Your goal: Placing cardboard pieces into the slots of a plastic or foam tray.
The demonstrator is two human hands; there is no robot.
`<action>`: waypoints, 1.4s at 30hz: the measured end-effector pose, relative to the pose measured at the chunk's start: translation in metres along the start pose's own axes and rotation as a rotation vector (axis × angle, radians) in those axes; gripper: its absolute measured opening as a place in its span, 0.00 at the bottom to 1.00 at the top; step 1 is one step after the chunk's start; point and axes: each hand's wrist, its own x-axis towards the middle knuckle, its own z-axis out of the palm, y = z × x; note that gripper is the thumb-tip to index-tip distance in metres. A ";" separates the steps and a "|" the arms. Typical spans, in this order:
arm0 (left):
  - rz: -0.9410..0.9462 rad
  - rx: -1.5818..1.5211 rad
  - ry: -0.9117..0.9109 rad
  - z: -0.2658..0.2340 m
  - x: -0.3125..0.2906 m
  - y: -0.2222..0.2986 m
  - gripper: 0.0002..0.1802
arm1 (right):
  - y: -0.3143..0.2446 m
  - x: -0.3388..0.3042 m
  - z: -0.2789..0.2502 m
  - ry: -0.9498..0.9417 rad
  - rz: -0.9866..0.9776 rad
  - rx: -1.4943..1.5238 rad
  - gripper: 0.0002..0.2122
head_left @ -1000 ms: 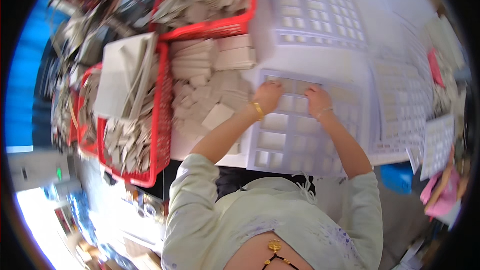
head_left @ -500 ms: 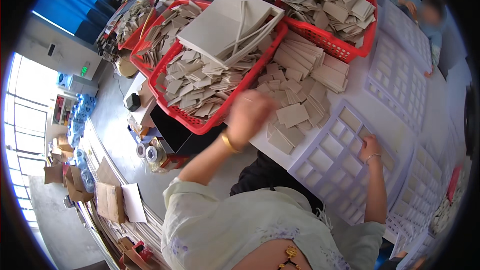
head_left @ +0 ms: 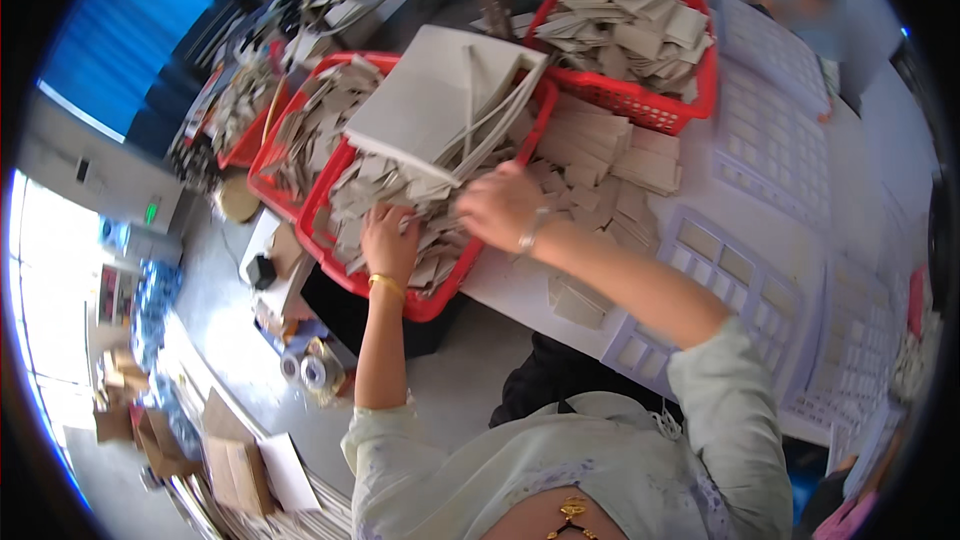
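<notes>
My left hand (head_left: pixel 389 243) is down in the near red basket (head_left: pixel 424 306), fingers bent over the heap of small grey cardboard pieces (head_left: pixel 436 265); its fingertips are partly hidden among them. My right hand (head_left: pixel 500 206), somewhat blurred, reaches across to the basket's right side. Its fingers are curled over the pieces, and what they hold, if anything, is hidden. A large grey board (head_left: pixel 425 105) with loose strips lies across the basket above both hands. On the table to the right sits a pale lilac compartment tray (head_left: pixel 640 345) with some cells holding grey pieces.
Loose and stacked cardboard pieces (head_left: pixel 585 155) lie beside the basket. A second full red basket (head_left: pixel 640 105) stands behind them, and another (head_left: pixel 275 195) on the left. More lilac trays (head_left: pixel 770 145) line the table's right side. A co-worker (head_left: pixel 800 10) is at the far right.
My right hand has left the lilac tray and swung left to the near basket. My left hand has moved left and down into the basket's pieces. The view has shifted slightly.
</notes>
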 end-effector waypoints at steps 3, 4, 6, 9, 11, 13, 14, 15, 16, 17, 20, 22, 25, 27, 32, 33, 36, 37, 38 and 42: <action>0.045 -0.079 0.182 -0.004 0.005 0.008 0.04 | -0.016 0.032 0.034 -0.121 0.044 -0.177 0.07; -0.007 -0.146 0.213 -0.003 0.004 0.008 0.04 | -0.016 0.036 0.045 -0.156 0.004 -0.254 0.08; -0.016 -0.180 0.301 -0.009 0.002 0.013 0.04 | -0.021 0.042 0.062 -0.232 -0.013 -0.317 0.08; -0.016 -0.188 0.358 -0.014 -0.004 0.011 0.04 | -0.037 0.045 0.073 -0.302 0.045 -0.270 0.10; 0.000 -0.203 0.370 -0.017 -0.004 0.013 0.04 | -0.037 0.045 0.075 -0.282 0.024 -0.240 0.08; 0.017 -0.227 0.370 -0.015 0.000 0.019 0.04 | -0.026 0.042 0.085 -0.176 -0.010 -0.193 0.06; 0.016 -0.217 0.377 -0.015 0.000 0.017 0.04 | -0.028 0.041 0.082 -0.179 -0.006 -0.196 0.06; 0.015 -0.207 0.382 -0.014 -0.001 0.015 0.04 | -0.029 0.039 0.079 -0.144 -0.024 -0.157 0.05; -0.014 -0.202 0.375 -0.013 -0.002 0.009 0.04 | -0.031 0.036 0.076 -0.109 -0.041 -0.117 0.04; -0.030 -0.188 0.372 -0.014 -0.003 0.008 0.04 | -0.031 0.033 0.071 -0.113 -0.030 -0.119 0.04; -0.017 -0.191 0.398 -0.011 -0.001 0.000 0.04 | -0.030 0.030 0.070 -0.157 -0.021 -0.002 0.04; -0.012 -0.189 0.389 -0.010 0.000 0.002 0.04 | -0.027 0.028 0.077 -0.202 0.076 -0.029 0.05; -0.012 -0.183 0.371 -0.009 0.000 0.005 0.04 | -0.031 0.033 0.060 -0.374 0.228 -0.061 0.08; -0.002 -0.181 0.378 -0.007 0.000 0.007 0.04 | -0.030 0.033 0.058 -0.387 0.149 -0.054 0.07; 0.002 -0.145 0.385 -0.005 -0.004 0.003 0.06 | -0.029 0.015 0.054 -0.188 0.168 0.054 0.05; 0.014 -0.141 0.398 -0.005 -0.003 0.003 0.06 | -0.027 0.013 0.050 -0.142 0.241 0.186 0.04; -0.011 -0.117 0.373 -0.007 -0.001 0.005 0.05 | -0.015 0.013 0.049 -0.022 0.314 0.406 0.02; -0.024 -0.134 0.382 -0.008 0.000 0.006 0.04 | -0.011 0.012 0.046 -0.018 0.322 0.438 0.01; -0.006 -0.125 0.383 -0.008 0.002 0.007 0.04 | -0.006 0.011 0.044 -0.009 0.342 0.453 0.01; 0.059 -0.140 0.387 -0.006 0.008 0.011 0.04 | -0.008 0.007 0.034 -0.094 0.378 0.474 0.03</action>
